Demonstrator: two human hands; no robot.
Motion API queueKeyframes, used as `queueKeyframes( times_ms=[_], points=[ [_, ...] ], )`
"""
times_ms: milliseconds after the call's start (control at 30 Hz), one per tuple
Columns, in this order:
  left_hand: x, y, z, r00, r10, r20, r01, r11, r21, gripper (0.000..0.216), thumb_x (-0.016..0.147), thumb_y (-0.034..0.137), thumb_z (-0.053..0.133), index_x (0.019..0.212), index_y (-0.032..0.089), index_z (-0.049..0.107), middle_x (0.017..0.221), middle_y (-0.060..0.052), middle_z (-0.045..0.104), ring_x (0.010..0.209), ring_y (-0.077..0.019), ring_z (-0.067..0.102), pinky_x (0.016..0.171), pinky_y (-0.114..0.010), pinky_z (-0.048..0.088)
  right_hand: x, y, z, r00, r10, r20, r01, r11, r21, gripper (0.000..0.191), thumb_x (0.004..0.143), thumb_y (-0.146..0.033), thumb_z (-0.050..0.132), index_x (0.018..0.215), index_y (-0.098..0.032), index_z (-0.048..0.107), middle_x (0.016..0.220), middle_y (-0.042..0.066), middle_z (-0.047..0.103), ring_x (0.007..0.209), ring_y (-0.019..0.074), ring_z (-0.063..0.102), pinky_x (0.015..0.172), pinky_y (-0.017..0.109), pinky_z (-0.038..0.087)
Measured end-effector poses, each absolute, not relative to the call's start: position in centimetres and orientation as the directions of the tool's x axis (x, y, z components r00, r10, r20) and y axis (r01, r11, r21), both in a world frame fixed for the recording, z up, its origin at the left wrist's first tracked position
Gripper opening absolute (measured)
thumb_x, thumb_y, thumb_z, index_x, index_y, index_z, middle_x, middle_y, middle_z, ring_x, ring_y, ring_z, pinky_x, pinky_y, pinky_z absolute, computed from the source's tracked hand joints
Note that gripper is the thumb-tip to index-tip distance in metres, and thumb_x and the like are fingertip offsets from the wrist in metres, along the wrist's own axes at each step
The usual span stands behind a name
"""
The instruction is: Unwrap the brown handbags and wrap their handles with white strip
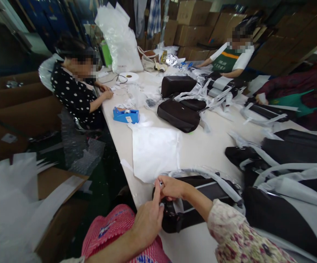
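A black bag (202, 197) with a white-wrapped handle (202, 173) lies at the near edge of the white table (202, 146). My left hand (147, 219) is closed at the bag's left end, thumb on it and index finger raised to my right hand's fingertips. My right hand (171, 188), in a floral sleeve, pinches something small at the bag's top corner; I cannot make out what it is.
A white sheet (153, 151) lies just beyond the bag, then a blue tape dispenser (126, 115) and dark bags (178, 115). More wrapped black bags (289, 160) pile at the right. Three people sit around the table. A cardboard box (51, 204) with white sheets stands at my left.
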State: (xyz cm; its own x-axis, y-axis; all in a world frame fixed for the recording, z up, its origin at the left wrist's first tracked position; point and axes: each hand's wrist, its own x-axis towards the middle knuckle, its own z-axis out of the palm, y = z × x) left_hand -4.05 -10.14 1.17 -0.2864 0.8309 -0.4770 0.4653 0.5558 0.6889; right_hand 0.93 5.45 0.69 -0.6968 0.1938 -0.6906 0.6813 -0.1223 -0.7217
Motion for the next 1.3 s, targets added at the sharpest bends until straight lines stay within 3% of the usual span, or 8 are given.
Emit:
queueKeyframes(
  times_ms=[267,500,633,800,933,1100,1200,1300],
  points=[
    [-4.6,-10.2,-0.7,-0.380,0.824,-0.419,0.226,0.522,0.822,0.072,0.088,0.030,0.044,0.152,0.008,0.020,0.092,-0.011,0.067,0.087,-0.0270,0.060,0.084,-0.038,0.043,2.4,3.4,1.5,-0.718,0.437,-0.541,0.484,-0.245,-0.840,0.034,0.056,-0.017,0.058,0.089,-0.022,0.052,0.051,-0.009,0.061,0.036,0.0070,0.038,0.037,0.017,0.026],
    [-5.9,-9.8,-1.3,-0.180,0.863,-0.473,-0.068,0.469,0.881,0.056,0.086,0.037,0.046,0.136,0.013,0.040,0.055,0.006,0.048,0.048,-0.0132,0.043,0.050,-0.024,0.034,5.1,0.2,1.4,-0.668,0.646,-0.370,0.260,-0.264,-0.929,0.031,0.069,-0.030,0.066,0.094,-0.022,0.050,0.059,-0.007,0.065,0.046,0.0108,0.050,0.043,0.019,0.032],
    [-6.5,-9.4,-0.2,0.020,0.808,-0.589,-0.234,0.576,0.783,0.053,0.082,0.040,0.051,0.129,0.018,0.045,0.052,0.009,0.044,0.039,-0.0073,0.032,0.043,-0.018,0.021,6.7,-1.3,0.3,-0.640,0.722,-0.263,0.192,-0.181,-0.965,0.025,0.078,-0.033,0.066,0.095,-0.022,0.051,0.065,-0.003,0.070,0.048,0.0116,0.053,0.047,0.021,0.037],
    [-7.4,-8.6,1.0,0.198,0.708,-0.678,-0.433,0.684,0.587,0.064,0.067,0.035,0.068,0.126,0.021,0.045,0.055,0.009,0.047,0.037,-0.0025,0.024,0.044,-0.016,0.012,8.3,-2.8,-0.1,-0.623,0.777,-0.090,0.174,0.025,-0.984,0.014,0.087,-0.034,0.064,0.092,-0.022,0.058,0.084,0.005,0.077,0.074,0.0196,0.071,0.066,0.026,0.052],
    [-7.9,-8.6,0.3,0.277,0.684,-0.675,-0.540,0.692,0.480,0.068,0.060,0.029,0.073,0.121,0.020,0.044,0.058,0.008,0.050,0.038,-0.0001,0.021,0.047,-0.016,0.008,9.5,-3.6,-0.3,-0.640,0.764,0.074,0.194,0.255,-0.947,0.011,0.090,-0.030,0.060,0.085,-0.023,0.067,0.079,0.004,0.076,0.070,0.0198,0.072,0.065,0.026,0.054],
    [-7.6,-8.4,0.5,0.154,0.669,-0.727,-0.459,0.700,0.547,0.051,0.066,0.025,0.061,0.114,0.021,0.045,0.052,0.011,0.046,0.035,-0.0018,0.017,0.045,-0.018,0.007,10.5,-4.6,-2.4,-0.719,0.667,0.194,0.253,0.511,-0.821,0.021,0.093,-0.022,0.053,0.091,-0.025,0.074,0.087,0.004,0.078,0.070,0.0192,0.072,0.067,0.027,0.052],
    [-7.4,-8.2,1.4,0.027,0.733,-0.680,-0.232,0.666,0.709,0.041,0.069,0.020,0.051,0.110,0.020,0.046,0.047,0.012,0.045,0.035,-0.0058,0.025,0.042,-0.019,0.013,10.9,-5.3,-2.5,-0.746,0.643,0.171,0.280,0.537,-0.796,0.023,0.095,-0.022,0.050,0.100,-0.025,0.073,0.088,0.005,0.078,0.069,0.0191,0.072,0.065,0.027,0.050],
    [-7.7,-7.9,2.0,-0.005,0.838,-0.545,-0.011,0.545,0.838,0.036,0.069,0.013,0.047,0.105,0.017,0.045,0.045,0.011,0.045,0.041,-0.0095,0.037,0.044,-0.020,0.023,11.2,-4.7,-0.5,-0.866,0.495,0.069,0.245,0.541,-0.805,0.018,0.094,-0.027,0.054,0.097,-0.026,0.071,0.076,0.002,0.075,0.062,0.0176,0.067,0.059,0.026,0.046]
  ],
)
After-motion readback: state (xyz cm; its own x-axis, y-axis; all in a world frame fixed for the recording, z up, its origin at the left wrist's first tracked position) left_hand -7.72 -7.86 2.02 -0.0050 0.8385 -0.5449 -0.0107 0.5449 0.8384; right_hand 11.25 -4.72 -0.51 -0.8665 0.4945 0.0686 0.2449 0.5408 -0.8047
